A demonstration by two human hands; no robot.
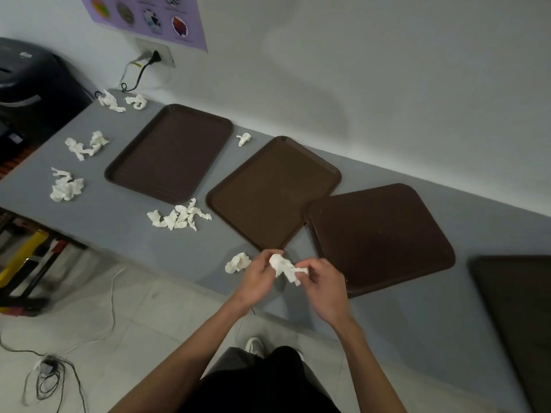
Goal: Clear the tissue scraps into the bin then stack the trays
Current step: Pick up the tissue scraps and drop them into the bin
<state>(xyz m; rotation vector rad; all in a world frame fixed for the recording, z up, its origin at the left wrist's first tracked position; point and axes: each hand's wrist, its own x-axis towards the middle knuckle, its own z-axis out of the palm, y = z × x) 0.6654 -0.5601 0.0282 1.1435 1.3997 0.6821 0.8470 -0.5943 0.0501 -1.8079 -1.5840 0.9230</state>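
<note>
Crumpled white tissue scrap [286, 268], lower centre of frame, pinched between left hand [258, 280] and right hand [325, 286] beside brown plastic trays [272, 190].

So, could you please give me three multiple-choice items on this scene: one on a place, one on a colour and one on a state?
1. Where is the small lone scrap?
A. on the table, between the left tray and the middle tray
B. on a chair
C. inside a cup

2. What colour are the trays?
A. blue
B. brown
C. white

3. What are the left hand and right hand doing?
A. hanging empty
B. lifting a tray
C. holding one tissue scrap between them

Answers: A, it lies on grey tabletop in that gap; B, each is dark brown; C, both hands pinch the same scrap.
</note>
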